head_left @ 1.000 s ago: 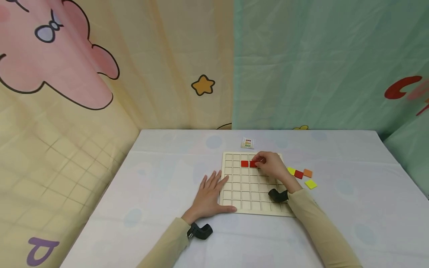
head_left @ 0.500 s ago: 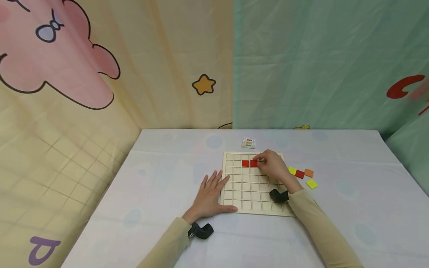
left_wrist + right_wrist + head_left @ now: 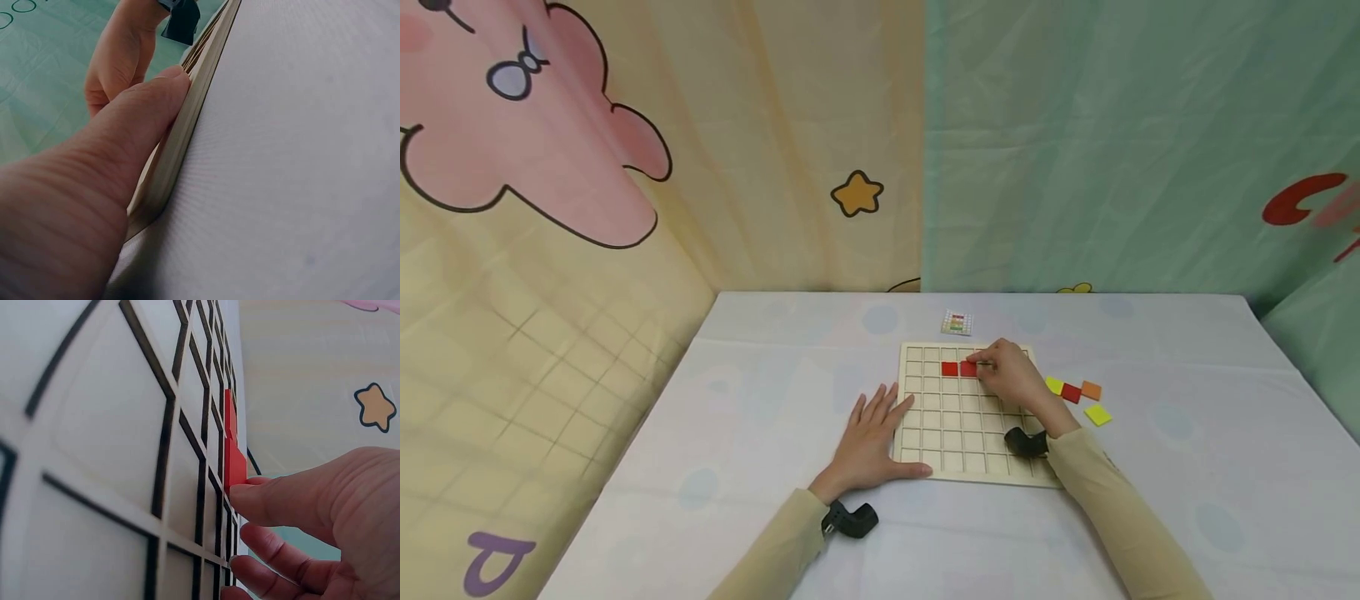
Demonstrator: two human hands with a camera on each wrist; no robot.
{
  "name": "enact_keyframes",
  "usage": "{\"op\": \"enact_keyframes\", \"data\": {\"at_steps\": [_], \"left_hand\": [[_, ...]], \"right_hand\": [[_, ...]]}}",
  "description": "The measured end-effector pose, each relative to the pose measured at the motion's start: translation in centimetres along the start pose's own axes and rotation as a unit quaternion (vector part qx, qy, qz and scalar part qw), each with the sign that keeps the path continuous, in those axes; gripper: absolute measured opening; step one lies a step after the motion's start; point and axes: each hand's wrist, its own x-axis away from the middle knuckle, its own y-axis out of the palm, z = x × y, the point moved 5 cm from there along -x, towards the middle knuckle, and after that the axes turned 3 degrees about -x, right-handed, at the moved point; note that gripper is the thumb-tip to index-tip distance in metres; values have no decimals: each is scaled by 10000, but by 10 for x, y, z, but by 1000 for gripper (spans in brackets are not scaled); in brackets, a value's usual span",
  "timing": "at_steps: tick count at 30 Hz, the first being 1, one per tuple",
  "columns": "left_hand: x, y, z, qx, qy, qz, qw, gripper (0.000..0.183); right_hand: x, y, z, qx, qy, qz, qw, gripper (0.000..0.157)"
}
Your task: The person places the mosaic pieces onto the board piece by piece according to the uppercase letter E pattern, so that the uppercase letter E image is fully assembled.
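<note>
A cream board point(image 3: 951, 437) with a raised grid lies flat on the table. Two square red tiles sit side by side in its second row from the far edge. My right hand point(image 3: 1011, 379) reaches over the board and pinches the right-hand red tile point(image 3: 968, 368) between thumb and index finger. In the right wrist view the thumb lies at the near edge of that red tile point(image 3: 235, 467), with the other red tile point(image 3: 230, 415) just beyond. My left hand point(image 3: 867, 446) rests with spread fingers along the board's left edge, its thumb point(image 3: 156, 90) on the near corner.
Right of the board lie two yellow tiles, a red tile point(image 3: 1071, 392) and an orange tile point(image 3: 1092, 390). A small pattern card point(image 3: 957, 322) lies behind the board. Patterned curtains point(image 3: 1037, 150) hang behind the white table point(image 3: 775, 400).
My right fingers have shifted only slightly at the red tile, which keeps its place beside the other one. The left hand has stayed at the board's edge.
</note>
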Motion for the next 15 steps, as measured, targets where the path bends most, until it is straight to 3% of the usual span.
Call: {"op": "enact_keyframes", "data": {"at_steps": [15], "left_hand": [[1, 1, 0, -7, 44, 43, 10000, 105]], "right_hand": [[8, -5, 1, -150, -700, -312, 9969, 19]]}}
